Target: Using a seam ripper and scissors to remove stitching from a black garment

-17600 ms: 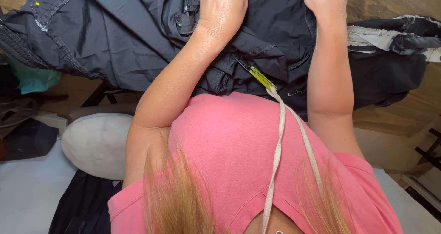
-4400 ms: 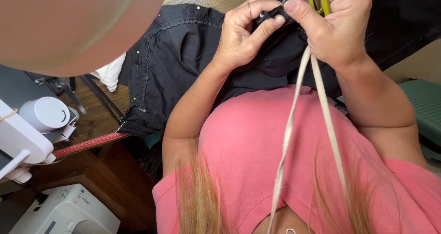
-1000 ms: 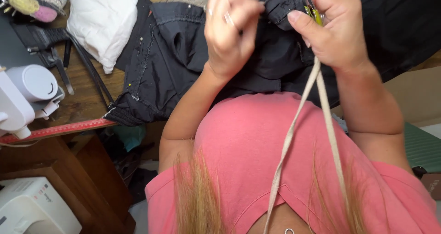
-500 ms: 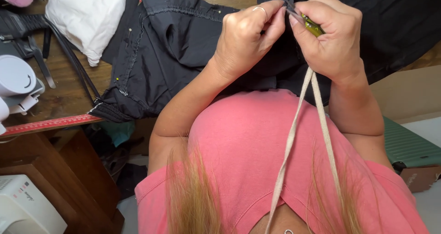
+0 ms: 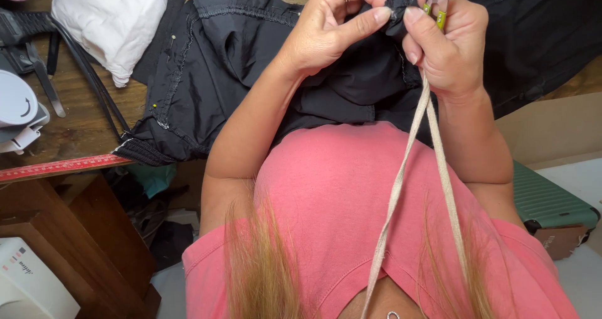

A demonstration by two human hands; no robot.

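- I see the left hand (image 5: 329, 31) with its fingers (image 5: 367, 21) pinched shut on a fold of the dark navy fabric garment (image 5: 251, 62).
- The right hand (image 5: 448, 46) meets it, fingers closed round small yellow-green-handled snips (image 5: 437, 9) and the same fold.
- The garment trails down-left of the fingers onto the wooden bench (image 5: 81, 131).
- A beige neck tape (image 5: 407, 162) hangs below the right fingers.

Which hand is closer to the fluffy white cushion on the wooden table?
Left. The left hand pinches dark fabric nearer the white cushion; the right hand, holding snips, is farther away.
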